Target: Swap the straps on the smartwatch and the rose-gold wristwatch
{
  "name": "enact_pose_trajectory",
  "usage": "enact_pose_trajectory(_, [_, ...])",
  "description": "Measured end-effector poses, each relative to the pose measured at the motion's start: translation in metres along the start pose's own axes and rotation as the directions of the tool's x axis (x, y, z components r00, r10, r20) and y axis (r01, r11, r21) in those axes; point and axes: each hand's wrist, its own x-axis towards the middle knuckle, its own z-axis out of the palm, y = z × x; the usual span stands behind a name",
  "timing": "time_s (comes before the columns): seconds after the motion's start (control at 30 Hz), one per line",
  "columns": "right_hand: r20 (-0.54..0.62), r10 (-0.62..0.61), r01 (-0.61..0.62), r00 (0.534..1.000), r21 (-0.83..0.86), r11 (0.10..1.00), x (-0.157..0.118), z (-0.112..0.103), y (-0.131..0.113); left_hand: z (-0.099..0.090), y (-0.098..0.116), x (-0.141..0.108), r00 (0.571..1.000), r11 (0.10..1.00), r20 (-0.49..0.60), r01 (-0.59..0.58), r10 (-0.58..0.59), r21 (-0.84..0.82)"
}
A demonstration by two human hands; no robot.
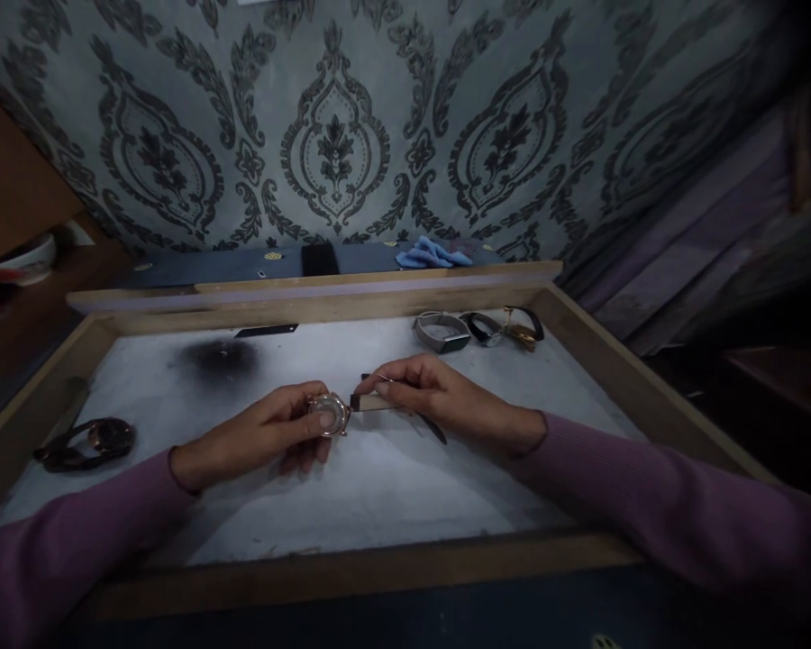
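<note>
Near the middle of the tray, my left hand (pixel 287 424) is closed around a round watch case (pixel 331 415) with a rose-gold edge, the thumb lying over its face. Close to the case's right side, my right hand (pixel 432 392) pinches a watch strap (pixel 375 401), dark at its end and pale along its face. The strap's end is right by the lugs; whether it is attached I cannot tell. A thin metal piece shows at the right fingertips, too small to name. A dark strap piece (pixel 433 428) sticks out below my right hand.
A wooden-framed tray (pixel 378 563) with a white base surrounds the work. At its back right lie a grey-banded watch (pixel 442 333), a black watch (pixel 485 329) and a gold one (pixel 522 335). A dark watch (pixel 87 443) rests left. A black blade (pixel 267 331) and blue cloth (pixel 432 253) are farther back.
</note>
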Motion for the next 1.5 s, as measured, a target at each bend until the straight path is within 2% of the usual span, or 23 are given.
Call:
enact_pose_trajectory(0.1, [0.018,0.001,-0.001,1.000,0.016,1.000,0.001,0.001,0.001,0.000,-0.007,0.003,0.999,0.994,-0.018,-0.033,0.031,-0.107])
enact_pose_trajectory(0.23, [0.016,-0.011,0.011,1.000,0.008,1.000,0.001,0.002,0.001,-0.002,-0.009,0.006,0.998,0.975,-0.069,-0.015,0.000,-0.222])
enact_pose_trajectory(0.6, [-0.058,-0.058,0.055,0.997,-0.048,0.997,-0.002,0.001,-0.005,0.008,-0.002,0.002,0.993,0.981,-0.117,-0.028,0.005,-0.194])
enact_pose_trajectory(1.0, [-0.041,-0.013,0.007,0.999,-0.120,0.993,0.001,0.005,0.003,0.014,0.002,0.002,0.983,0.889,-0.173,-0.022,-0.065,-0.458])
enact_pose_trajectory(1.13, [-0.032,-0.032,0.027,0.999,-0.167,0.986,0.002,0.007,0.007,0.016,0.004,0.001,0.987,0.887,-0.144,-0.003,-0.071,-0.462])
enact_pose_trajectory(1.37, [0.015,-0.063,0.064,0.998,-0.351,0.934,0.000,0.008,0.010,0.014,0.000,0.002,0.987,0.916,-0.121,0.049,-0.106,-0.397])
enact_pose_trajectory(1.5, [0.048,-0.093,0.104,0.995,-0.402,0.910,0.000,0.009,0.011,0.013,-0.001,0.004,0.987,0.923,-0.125,0.041,-0.096,-0.383])
